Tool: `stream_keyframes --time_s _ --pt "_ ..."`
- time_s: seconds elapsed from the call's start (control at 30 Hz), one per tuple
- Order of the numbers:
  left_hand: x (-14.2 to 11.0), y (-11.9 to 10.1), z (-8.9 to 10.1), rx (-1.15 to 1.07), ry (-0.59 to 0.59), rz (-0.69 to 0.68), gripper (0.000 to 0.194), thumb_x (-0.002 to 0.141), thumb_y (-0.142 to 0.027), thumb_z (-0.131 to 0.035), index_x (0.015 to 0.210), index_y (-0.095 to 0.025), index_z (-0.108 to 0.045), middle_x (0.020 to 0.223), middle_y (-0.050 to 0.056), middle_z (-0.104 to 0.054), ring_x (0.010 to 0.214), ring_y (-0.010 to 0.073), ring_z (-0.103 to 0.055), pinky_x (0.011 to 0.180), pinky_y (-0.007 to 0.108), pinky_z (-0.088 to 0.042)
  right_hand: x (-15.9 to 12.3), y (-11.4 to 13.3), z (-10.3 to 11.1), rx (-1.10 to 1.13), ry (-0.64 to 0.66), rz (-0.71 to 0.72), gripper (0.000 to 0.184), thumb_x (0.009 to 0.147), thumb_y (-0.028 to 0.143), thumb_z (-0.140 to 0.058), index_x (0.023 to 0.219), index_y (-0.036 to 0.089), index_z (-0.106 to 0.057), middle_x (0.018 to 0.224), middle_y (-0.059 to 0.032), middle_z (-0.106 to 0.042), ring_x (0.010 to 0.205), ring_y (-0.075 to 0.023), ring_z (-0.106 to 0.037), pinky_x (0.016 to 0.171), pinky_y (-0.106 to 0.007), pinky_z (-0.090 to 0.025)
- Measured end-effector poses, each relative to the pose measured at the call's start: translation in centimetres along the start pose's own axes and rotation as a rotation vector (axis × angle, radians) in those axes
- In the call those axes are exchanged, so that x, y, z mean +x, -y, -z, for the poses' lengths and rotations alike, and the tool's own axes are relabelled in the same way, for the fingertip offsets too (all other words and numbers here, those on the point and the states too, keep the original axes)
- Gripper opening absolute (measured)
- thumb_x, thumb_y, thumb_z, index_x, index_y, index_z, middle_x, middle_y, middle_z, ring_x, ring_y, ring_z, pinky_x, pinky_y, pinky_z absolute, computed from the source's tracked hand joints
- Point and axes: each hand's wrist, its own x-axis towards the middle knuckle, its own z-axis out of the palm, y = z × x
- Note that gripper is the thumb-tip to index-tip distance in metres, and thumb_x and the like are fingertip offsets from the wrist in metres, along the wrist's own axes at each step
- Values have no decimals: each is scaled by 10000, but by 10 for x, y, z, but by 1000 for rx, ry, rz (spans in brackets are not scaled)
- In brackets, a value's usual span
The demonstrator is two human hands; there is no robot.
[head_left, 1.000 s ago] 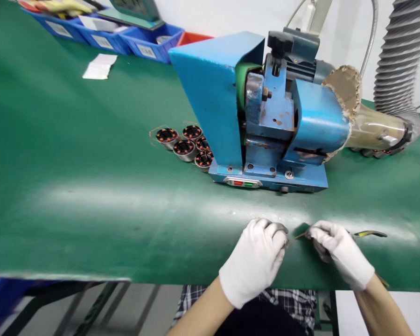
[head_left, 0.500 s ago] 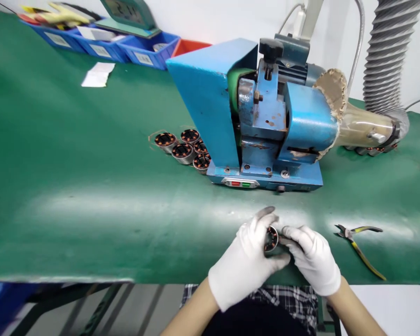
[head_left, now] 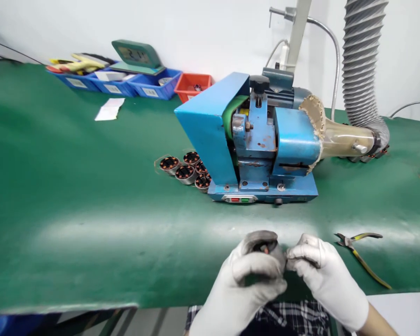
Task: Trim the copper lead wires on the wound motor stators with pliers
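My left hand (head_left: 243, 280), in a white glove with darkened fingertips, is wrapped round a motor stator (head_left: 265, 249). Copper windings show inside its dark ring; the fingers cover much of the rest. Close against the stator's right side, my gloved right hand (head_left: 322, 268) has thumb and fingers pinched together. What it pinches, if anything, is too small to make out. To the right lie diagonal cutters (head_left: 349, 241) with yellow-and-black handles, spread apart on the green bench top (head_left: 101, 252).
A blue belt grinder (head_left: 206, 121) stands ahead, with a ribbed grey duct (head_left: 363, 65) at its right. Several stators (head_left: 185, 173) sit beside its base. Behind are blue bins (head_left: 154, 86), a red bin (head_left: 192, 84), a digital clock (head_left: 136, 55) and white paper (head_left: 109, 109).
The view has tilted up, showing more wall. My left fingers have closed further round the stator, which has turned in the hand. My right hand stays pinched at its side.
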Motion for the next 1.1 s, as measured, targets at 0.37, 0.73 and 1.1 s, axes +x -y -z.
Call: stream_keyframes --time_s 0.37,0.73,1.1 --pt "-2 -18 10 140 231 -42 386 681 -22 -662 905 -326 -583 987 -20 -571 916 163 -600 812 267 -527 -4 19 1 -127 -123 -54 194 829 142 -479 765 229 -641 663 -9 -582 585 -138 -575 540 -221 -448" --pt "1 -12 4 96 68 -51 592 692 -58 -706 1144 -369 -482 1056 -27 -591 929 146 -608 848 261 -511 -2 29 13 385 -116 -308 139 706 158 -628 796 233 -704 592 19 -619 495 -133 -564 477 -231 -451" --pt "-7 -15 12 196 119 -156 434 756 -44 -603 1101 -292 -519 1058 30 -586 975 161 -601 849 272 -519 0 33 4 281 -107 -325 160 743 174 -543 607 194 -626 560 14 -575 519 -128 -526 510 -226 -416"
